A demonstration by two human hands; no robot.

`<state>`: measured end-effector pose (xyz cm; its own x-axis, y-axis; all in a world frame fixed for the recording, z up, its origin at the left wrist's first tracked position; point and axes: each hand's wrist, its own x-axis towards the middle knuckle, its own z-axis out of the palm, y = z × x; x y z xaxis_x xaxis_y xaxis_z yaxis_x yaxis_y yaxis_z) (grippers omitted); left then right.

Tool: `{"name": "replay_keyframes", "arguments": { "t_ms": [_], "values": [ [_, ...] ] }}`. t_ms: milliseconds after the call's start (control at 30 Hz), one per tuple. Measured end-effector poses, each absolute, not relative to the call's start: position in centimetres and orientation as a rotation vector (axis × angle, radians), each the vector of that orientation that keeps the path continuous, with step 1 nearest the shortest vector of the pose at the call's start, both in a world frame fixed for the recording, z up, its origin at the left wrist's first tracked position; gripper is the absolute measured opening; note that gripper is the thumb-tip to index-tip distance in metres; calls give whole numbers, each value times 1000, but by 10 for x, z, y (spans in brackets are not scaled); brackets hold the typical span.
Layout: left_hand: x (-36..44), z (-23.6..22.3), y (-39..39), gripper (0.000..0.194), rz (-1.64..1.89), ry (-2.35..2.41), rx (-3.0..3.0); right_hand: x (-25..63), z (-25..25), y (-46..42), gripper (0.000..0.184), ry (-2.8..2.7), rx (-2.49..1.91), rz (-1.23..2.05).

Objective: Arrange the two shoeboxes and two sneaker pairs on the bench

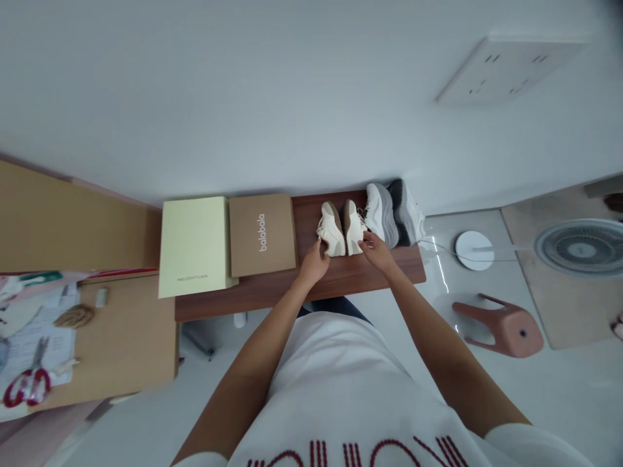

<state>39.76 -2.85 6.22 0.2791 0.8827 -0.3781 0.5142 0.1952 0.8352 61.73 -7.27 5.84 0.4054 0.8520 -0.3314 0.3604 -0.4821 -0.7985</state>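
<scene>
A pair of cream sneakers stands side by side on a dark reddish-brown wooden bench [311, 288]. My left hand [315, 263] is at the outer side of the left cream sneaker [331, 228], thumb and fingers closed on its edge. Against the outer side of the right cream sneaker [355, 227], my right hand [378, 251] pinches with thumb and fingertips. Just right of it are a white and grey sneaker [381, 214] and a white and black sneaker [411, 214], close together by the wall. The undersides of both hands' grips are hidden.
Left on the bench are a brown shoebox [263, 237] and a pale yellow-green box [195, 246]. Red-handled scissors [30, 383] lie on papers at far left. To the right stand a pink stool [516, 331] and a fan [581, 248]; a socket plate [509, 70] is on the wall.
</scene>
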Motion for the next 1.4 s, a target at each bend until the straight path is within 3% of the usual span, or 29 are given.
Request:
{"name": "replay_keyframes", "arguments": {
  "t_ms": [300,567,733,967,1067,1267,1400],
  "values": [
    [422,31,-37,57,282,1476,1408,635,43,-80,46,-1105,-2198,1038],
    [426,5,-34,26,256,1441,1559,631,28,-68,29,-1368,-2227,1114],
    [414,8,-33,30,255,1444,1660,631,28,-66,14,-1449,-2224,1141],
    [397,38,-33,37,172,1407,1769,628,34,-69,17,-1376,-1952,1334],
    [394,57,-31,39,41,1453,1902,623,45,-66,20,-1515,-1993,1265],
    [401,84,-22,39,-240,1494,2150,597,74,-51,30,-1946,-2118,764],
    [408,89,-15,39,-306,1539,2251,580,86,-40,32,-2090,-2196,693]
  ]
}}
